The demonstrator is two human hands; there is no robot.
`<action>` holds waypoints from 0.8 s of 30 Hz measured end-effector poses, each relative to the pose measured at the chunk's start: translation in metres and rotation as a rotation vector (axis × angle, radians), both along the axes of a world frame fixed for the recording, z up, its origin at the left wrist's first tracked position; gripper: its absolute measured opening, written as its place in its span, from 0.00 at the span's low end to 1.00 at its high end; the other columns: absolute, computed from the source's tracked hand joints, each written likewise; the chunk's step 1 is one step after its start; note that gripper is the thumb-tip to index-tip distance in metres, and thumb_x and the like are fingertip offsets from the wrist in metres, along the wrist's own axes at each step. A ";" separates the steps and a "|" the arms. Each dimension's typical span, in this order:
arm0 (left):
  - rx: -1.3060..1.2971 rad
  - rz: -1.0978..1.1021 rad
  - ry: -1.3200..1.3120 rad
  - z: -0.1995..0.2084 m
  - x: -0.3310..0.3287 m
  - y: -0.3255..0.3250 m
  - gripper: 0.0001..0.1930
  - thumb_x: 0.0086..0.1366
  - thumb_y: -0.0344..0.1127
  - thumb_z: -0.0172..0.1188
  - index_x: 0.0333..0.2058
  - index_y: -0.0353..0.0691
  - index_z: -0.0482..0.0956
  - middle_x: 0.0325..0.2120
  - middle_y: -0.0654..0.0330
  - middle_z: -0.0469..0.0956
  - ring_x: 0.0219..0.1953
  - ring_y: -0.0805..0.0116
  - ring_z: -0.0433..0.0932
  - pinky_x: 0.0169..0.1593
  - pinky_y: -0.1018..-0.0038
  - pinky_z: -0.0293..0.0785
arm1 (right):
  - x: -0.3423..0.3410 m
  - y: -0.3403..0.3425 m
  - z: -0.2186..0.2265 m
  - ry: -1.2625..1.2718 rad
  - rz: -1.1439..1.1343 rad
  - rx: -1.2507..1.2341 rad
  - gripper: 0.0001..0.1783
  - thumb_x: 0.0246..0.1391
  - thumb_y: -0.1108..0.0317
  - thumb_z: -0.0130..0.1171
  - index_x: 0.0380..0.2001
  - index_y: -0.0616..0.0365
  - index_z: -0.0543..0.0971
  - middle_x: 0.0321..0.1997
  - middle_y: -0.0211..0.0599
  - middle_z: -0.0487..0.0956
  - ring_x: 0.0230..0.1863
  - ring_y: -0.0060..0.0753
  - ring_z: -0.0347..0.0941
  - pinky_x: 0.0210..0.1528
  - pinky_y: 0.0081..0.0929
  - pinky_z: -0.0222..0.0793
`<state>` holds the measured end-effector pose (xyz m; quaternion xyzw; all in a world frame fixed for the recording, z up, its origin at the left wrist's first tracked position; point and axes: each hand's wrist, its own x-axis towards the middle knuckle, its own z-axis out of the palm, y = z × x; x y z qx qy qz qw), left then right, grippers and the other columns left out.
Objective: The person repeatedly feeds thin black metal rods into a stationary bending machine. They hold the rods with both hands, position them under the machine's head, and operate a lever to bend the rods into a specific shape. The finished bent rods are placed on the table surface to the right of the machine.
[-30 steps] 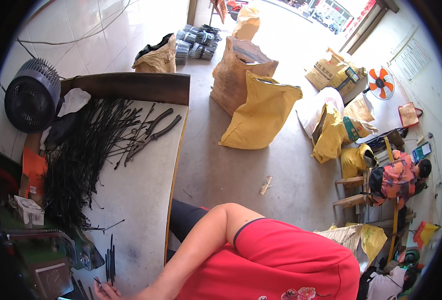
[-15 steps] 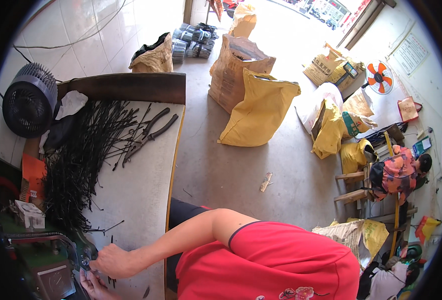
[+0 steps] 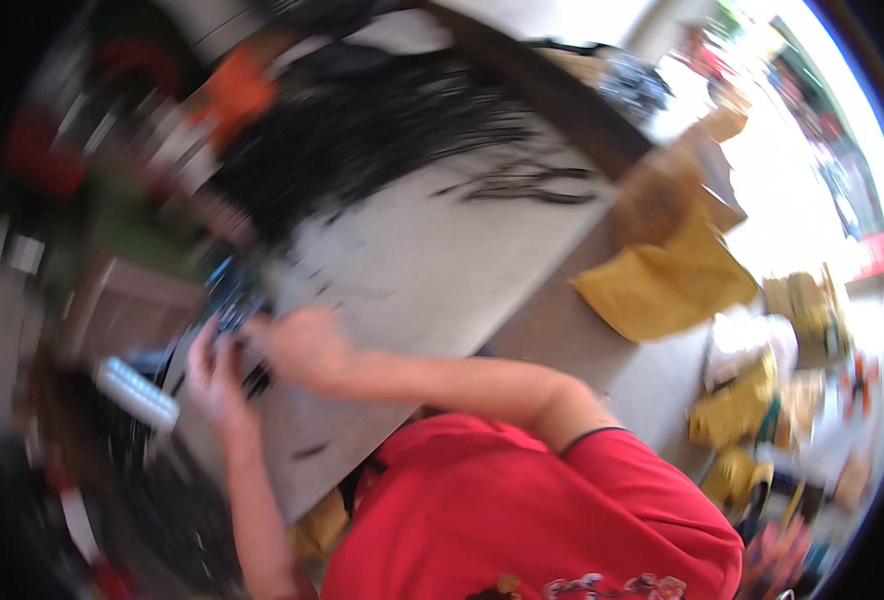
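Note:
My right hand (image 3: 307, 347) is closed, its fingers curled at the metal head (image 3: 230, 295) of a green machine by the table's left edge. Just left of it, my left hand (image 3: 220, 385) reaches up with bent fingers drawn together at the same metal part. Whatever the fingers of either hand hold is too small and blurred to make out. Beyond the hands, a large heap of thin black rods (image 3: 362, 120) lies on the pale worktable (image 3: 412, 270). Dark-handled pliers (image 3: 537, 185) rest at the heap's right end.
A brown box-like part (image 3: 132, 305) and a pale ribbed bar (image 3: 137, 393) stand left of my hands. An orange piece (image 3: 237, 90) sits behind the machine. On the floor to the right are a yellow sack (image 3: 667, 275) and several other bags.
The view has swung left and blurred, so the table and machine appear farther right. More of my left forearm shows. Both hands are still at the metal head.

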<state>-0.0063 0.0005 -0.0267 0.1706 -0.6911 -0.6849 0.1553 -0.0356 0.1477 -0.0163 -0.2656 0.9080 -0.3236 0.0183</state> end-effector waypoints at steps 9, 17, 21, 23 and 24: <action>0.325 -0.048 -0.051 0.022 0.003 -0.006 0.13 0.63 0.28 0.59 0.46 0.34 0.75 0.29 0.65 0.77 0.27 0.83 0.70 0.26 0.89 0.63 | -0.004 0.000 0.008 0.200 -0.013 -0.090 0.11 0.55 0.65 0.55 0.43 0.47 0.75 0.15 0.39 0.75 0.17 0.45 0.74 0.20 0.39 0.68; 0.437 -0.059 -0.083 0.030 0.001 -0.003 0.13 0.63 0.28 0.59 0.46 0.34 0.75 0.30 0.63 0.77 0.26 0.83 0.71 0.28 0.90 0.66 | -0.004 0.001 0.017 0.257 -0.022 -0.049 0.10 0.54 0.69 0.53 0.40 0.55 0.74 0.17 0.38 0.78 0.16 0.44 0.74 0.17 0.39 0.67; 0.442 -0.092 -0.088 0.030 -0.002 -0.005 0.13 0.63 0.28 0.59 0.47 0.33 0.75 0.30 0.63 0.78 0.26 0.83 0.71 0.27 0.90 0.66 | -0.004 0.001 0.019 0.284 -0.025 -0.043 0.11 0.53 0.70 0.53 0.42 0.55 0.74 0.19 0.37 0.78 0.16 0.43 0.74 0.17 0.37 0.67; 0.444 -0.099 -0.086 0.030 -0.002 -0.005 0.13 0.63 0.28 0.59 0.47 0.33 0.75 0.30 0.62 0.78 0.26 0.83 0.71 0.27 0.90 0.66 | -0.004 0.001 0.019 0.290 -0.031 -0.039 0.12 0.53 0.70 0.53 0.42 0.55 0.74 0.19 0.36 0.79 0.16 0.42 0.75 0.17 0.37 0.67; 0.445 -0.102 -0.084 0.029 -0.003 -0.005 0.13 0.63 0.28 0.59 0.47 0.33 0.75 0.29 0.62 0.78 0.26 0.83 0.71 0.27 0.90 0.66 | -0.004 0.001 0.018 0.295 -0.033 -0.041 0.12 0.53 0.70 0.53 0.42 0.55 0.74 0.19 0.36 0.79 0.16 0.42 0.75 0.17 0.36 0.67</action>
